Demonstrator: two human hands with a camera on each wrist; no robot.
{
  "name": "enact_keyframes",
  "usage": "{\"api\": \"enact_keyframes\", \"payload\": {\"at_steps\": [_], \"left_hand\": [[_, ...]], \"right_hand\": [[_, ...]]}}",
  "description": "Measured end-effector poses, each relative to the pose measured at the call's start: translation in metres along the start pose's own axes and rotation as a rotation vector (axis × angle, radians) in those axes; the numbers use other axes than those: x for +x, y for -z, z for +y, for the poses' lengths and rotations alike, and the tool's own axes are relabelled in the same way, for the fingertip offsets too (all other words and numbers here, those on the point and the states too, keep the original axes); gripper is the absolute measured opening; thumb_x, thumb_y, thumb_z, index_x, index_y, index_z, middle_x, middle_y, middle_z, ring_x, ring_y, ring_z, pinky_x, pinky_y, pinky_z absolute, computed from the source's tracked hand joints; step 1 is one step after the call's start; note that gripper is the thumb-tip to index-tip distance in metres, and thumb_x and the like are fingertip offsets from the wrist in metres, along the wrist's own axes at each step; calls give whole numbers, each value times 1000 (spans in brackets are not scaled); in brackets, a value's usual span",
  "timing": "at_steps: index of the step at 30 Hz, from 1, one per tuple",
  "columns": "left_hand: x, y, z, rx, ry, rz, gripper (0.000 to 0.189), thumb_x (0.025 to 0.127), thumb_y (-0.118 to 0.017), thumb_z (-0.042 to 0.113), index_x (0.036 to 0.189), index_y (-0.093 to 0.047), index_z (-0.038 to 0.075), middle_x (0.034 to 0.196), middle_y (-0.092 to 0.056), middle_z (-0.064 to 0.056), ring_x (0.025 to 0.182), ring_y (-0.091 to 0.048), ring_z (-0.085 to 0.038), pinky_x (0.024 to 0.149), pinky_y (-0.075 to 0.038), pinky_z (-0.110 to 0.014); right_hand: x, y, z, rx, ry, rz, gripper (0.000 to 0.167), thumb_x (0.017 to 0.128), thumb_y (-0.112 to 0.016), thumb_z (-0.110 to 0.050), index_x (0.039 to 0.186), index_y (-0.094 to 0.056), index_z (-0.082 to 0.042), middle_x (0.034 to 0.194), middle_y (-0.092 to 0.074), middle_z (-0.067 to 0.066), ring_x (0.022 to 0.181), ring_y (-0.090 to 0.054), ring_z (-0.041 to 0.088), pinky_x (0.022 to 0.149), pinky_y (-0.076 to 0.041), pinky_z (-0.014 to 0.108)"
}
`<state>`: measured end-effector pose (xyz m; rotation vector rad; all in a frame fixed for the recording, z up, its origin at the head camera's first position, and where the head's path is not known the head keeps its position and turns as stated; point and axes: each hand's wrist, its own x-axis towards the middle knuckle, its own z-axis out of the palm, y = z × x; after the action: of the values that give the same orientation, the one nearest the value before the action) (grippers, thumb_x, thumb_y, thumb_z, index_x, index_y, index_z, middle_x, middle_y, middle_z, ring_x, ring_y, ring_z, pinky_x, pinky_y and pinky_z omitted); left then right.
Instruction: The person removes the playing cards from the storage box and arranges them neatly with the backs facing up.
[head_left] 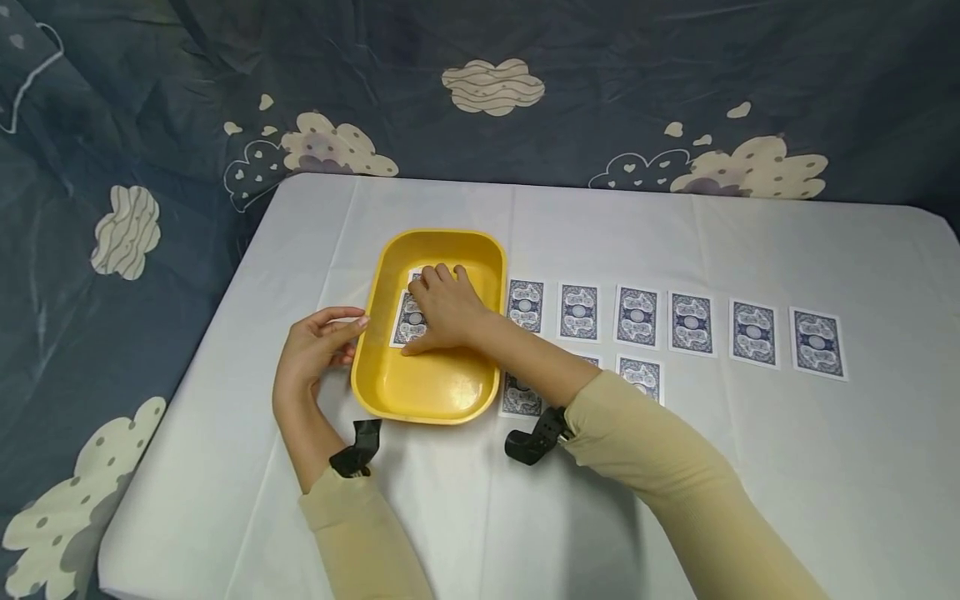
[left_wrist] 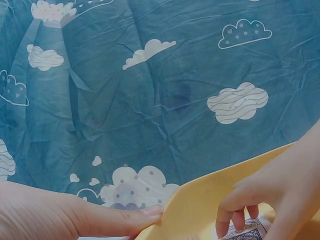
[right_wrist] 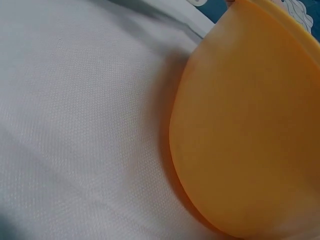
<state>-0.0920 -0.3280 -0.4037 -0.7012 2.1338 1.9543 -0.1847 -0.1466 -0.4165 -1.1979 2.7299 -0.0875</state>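
Observation:
A yellow plastic tray [head_left: 427, 404] stands on the table. My left hand [head_left: 313, 346] pinches its left rim, with the thumb [left_wrist: 150, 212] on the edge in the left wrist view. Inside the tray lie blue-backed playing cards [head_left: 408, 323], partly hidden under my right hand [head_left: 448, 310]. The right fingers bend down over the cards, and the thumb lies at their near edge in the head view. From the left side, these bent fingers [left_wrist: 237, 212] are right at the cards' white borders. The right wrist view shows just the tray's outer wall [right_wrist: 240, 130].
Several face-down cards [head_left: 637, 317] form a row to the tray's right. A second, nearer row [head_left: 641, 377] is partly covered by my right forearm. White cloth [head_left: 247, 500] covers the table, and a dark cloud-patterned curtain [head_left: 585, 67] hangs behind it.

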Motion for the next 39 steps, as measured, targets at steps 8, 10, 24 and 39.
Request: {"api": "enact_keyframes", "payload": {"at_steps": [8,10,24,39], "left_hand": [[-1,0,2,6,2,0,21,82,-71,21,99,-61,13,63,-62,9,45,-49,-4,47,-47,-16],[-2,0,4,4,-4,0,20,82,-71,21,99,-61,14,63,-62,10,46,-49,-3,47,-46,-15],[-3,-1,5,-4,-26,1,14,84,-69,17,96,-62,16,62,-62,9,44,-50,-4,46,-47,-17],[-3,0,3,25,-19,5,22,81,-72,24,97,-62,14,64,-63,9,46,-50,-5,47,-48,-17]], "right_hand": [[1,-1,0,65,-51,-21,93,59,-65,-75,124,-47,-10,118,-44,7,112,-37,25,101,-23,47],[1,-1,0,80,-47,-18,91,59,-67,-74,123,-48,-11,117,-44,7,111,-37,24,100,-24,46],[-2,4,0,82,-8,47,88,52,-75,-68,120,-49,-19,114,-49,1,109,-39,24,106,-13,54],[-76,51,45,155,-66,296,95,49,-78,-66,125,-50,-14,122,-49,6,115,-38,28,107,-6,55]]}}
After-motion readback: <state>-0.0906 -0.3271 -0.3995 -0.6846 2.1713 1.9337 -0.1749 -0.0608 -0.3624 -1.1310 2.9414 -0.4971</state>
